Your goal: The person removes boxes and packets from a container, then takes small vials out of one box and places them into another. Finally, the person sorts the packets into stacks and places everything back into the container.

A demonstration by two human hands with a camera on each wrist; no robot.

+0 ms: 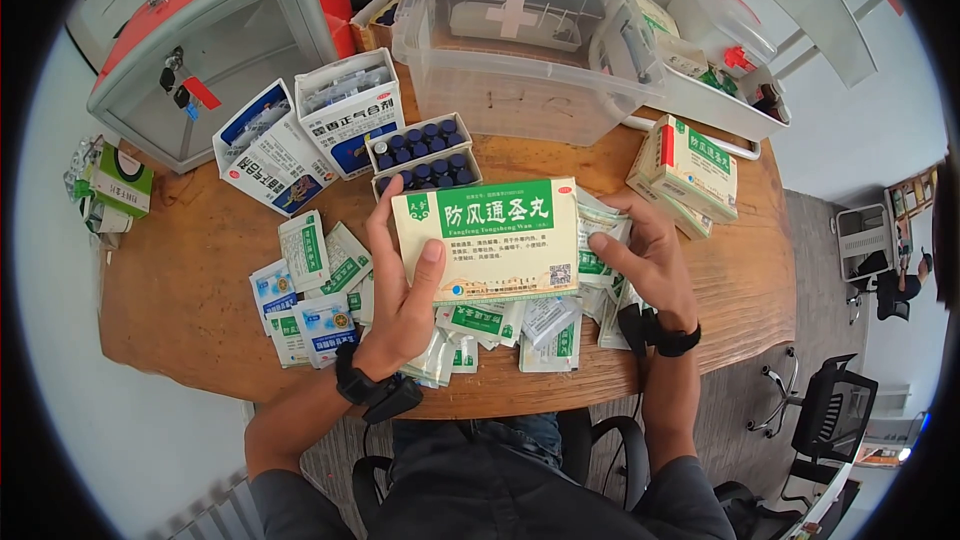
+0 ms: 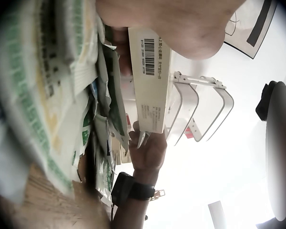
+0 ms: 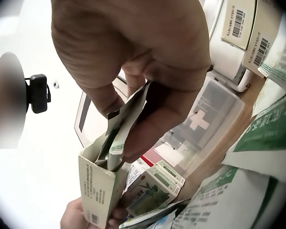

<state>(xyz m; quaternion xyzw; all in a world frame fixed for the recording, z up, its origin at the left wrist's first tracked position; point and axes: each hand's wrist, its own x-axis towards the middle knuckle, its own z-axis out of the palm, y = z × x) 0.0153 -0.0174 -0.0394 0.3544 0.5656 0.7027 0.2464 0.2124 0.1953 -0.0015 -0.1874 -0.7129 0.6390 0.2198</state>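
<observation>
My left hand grips a cream and green medicine box by its left end, thumb on the front face. The box is held above the table with its printed front toward the head camera. At its right end, my right hand pinches green and white sachets between thumb and fingers. In the right wrist view, the sachets' lower end reaches into the box's open end. Below the hands lies a loose pile of green and white sachets, with blue and white sachets at the left.
Two stacked medicine boxes stand at the right. Behind are a clear plastic bin, a carton of dark-capped vials, and upright white and blue boxes. A red and grey cabinet stands back left, a white tray back right.
</observation>
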